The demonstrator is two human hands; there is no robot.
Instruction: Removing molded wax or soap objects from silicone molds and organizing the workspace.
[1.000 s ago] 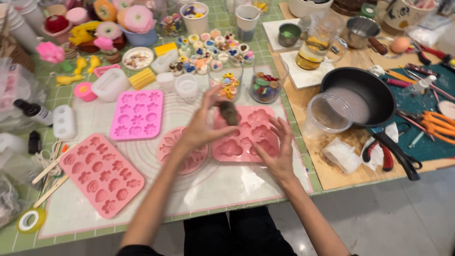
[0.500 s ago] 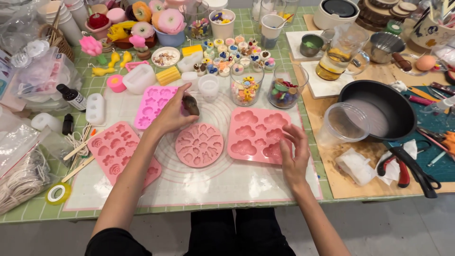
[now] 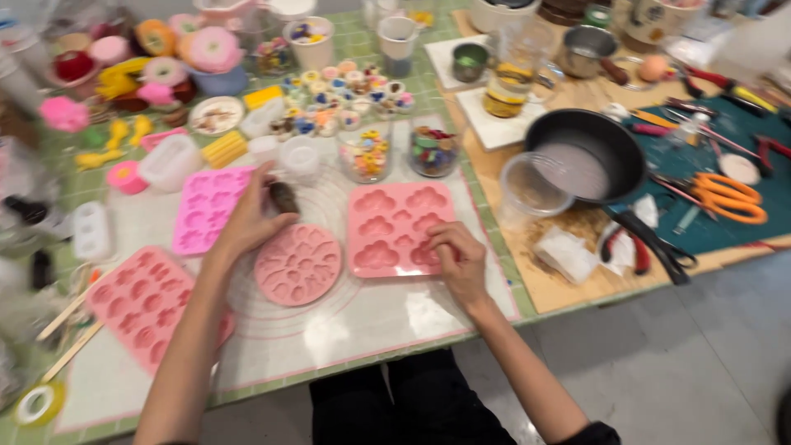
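My left hand [image 3: 247,218] is closed around a small dark oval object [image 3: 284,197], held just above the upper edge of a round pink silicone mould [image 3: 298,264] with flower-shaped cavities. My right hand [image 3: 458,259] rests with curled fingers on the lower right corner of a square pink mould [image 3: 394,224] with cloud-shaped cavities. Both moulds lie on a translucent white baking mat [image 3: 329,325].
Two more pink moulds lie at left: a bright one [image 3: 206,206] and a long one [image 3: 140,301]. Behind stand jars of coloured beads [image 3: 433,150], small cups and candles. At right are a black pan [image 3: 593,156], a clear cup [image 3: 527,185], pliers [image 3: 638,247] and orange scissors [image 3: 729,198].
My left hand with the dark object has moved from over the square mould to the left, above the round mould. My right hand stays on the square mould's corner. The view shifted.
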